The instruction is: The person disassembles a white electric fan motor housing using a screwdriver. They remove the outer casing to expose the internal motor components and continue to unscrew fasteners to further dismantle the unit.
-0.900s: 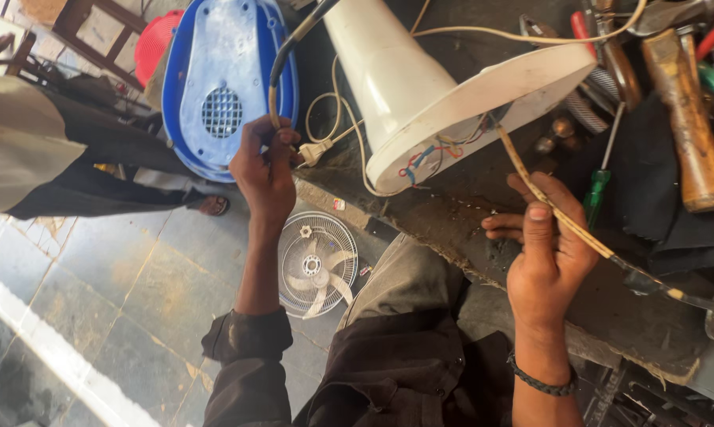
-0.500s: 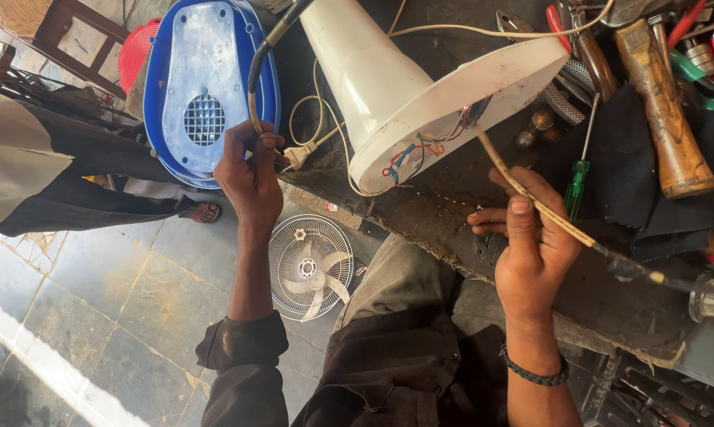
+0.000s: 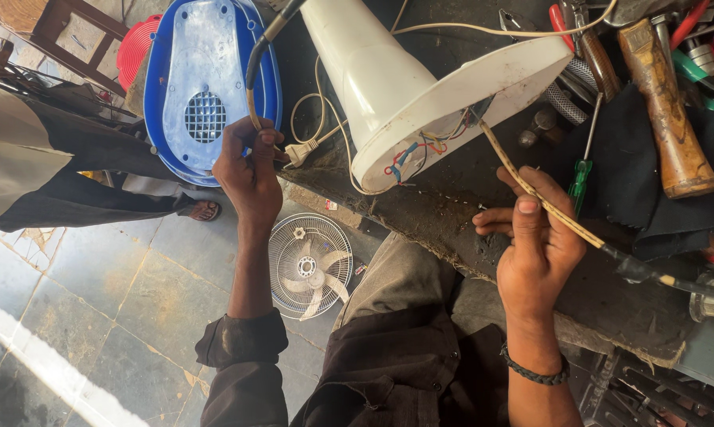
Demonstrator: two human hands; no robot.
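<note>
Head view. The left hand [image 3: 250, 170] is closed around one end of a tan cable [image 3: 542, 202], with thumb and fingers pinching it just below its black sleeve [image 3: 262, 43]. A white plug [image 3: 300, 152] lies just beside these fingers, toward the bench. The right hand [image 3: 540, 241] grips the same kind of tan cable farther along; the thumb presses it against the curled fingers. From this grip the cable runs up into the open underside of the white fan base [image 3: 420, 87], which lies tipped on its side on the dark workbench [image 3: 467, 198]. Coloured wires [image 3: 416, 150] show inside the opening, loose and not yet tidied away.

Status, as a judgement: the cable already enters the base and both hands are holding it taut; the base is still open, so closing it up is still to do.

Beyond the right fingers lie a green-handled screwdriver [image 3: 582, 178] and a wooden-handled hammer [image 3: 665, 111]. Beyond the left fingers stands a blue plastic housing [image 3: 207, 79]. Below, on the tiled floor, lies a fan grille [image 3: 309, 265].
</note>
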